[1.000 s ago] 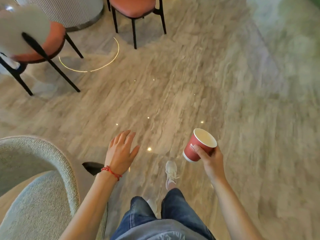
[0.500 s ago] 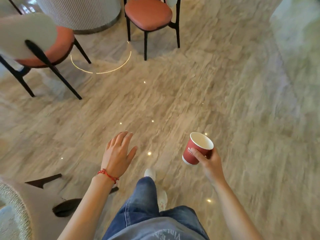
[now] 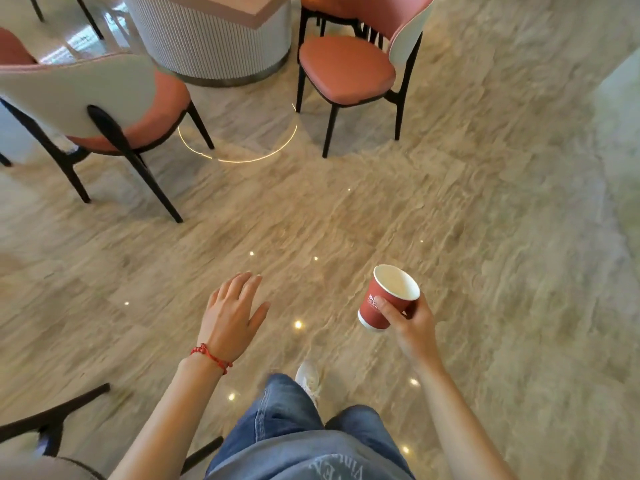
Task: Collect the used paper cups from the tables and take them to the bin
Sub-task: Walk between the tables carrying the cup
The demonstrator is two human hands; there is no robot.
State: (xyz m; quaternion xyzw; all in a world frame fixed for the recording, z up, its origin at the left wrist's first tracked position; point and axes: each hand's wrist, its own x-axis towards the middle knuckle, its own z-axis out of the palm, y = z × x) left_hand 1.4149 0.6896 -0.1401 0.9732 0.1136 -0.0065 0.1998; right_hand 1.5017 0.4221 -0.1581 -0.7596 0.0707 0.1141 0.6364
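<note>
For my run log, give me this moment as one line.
phase: carrying | right hand: holds red cup, upright | left hand: open | table, chairs ahead | bin: unseen

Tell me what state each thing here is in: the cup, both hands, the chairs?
Paper cup: held tilted, looks empty inside.
Right hand: closed around the cup.
Left hand: open, empty, fingers spread.
Chair on the left: upright, seat unoccupied.
Chair on the right: upright, seat unoccupied.

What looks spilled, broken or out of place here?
Nothing stands out. The red paper cup is tilted in the right hand but looks empty, the floor shows no spill, and the left hand is empty.
</note>
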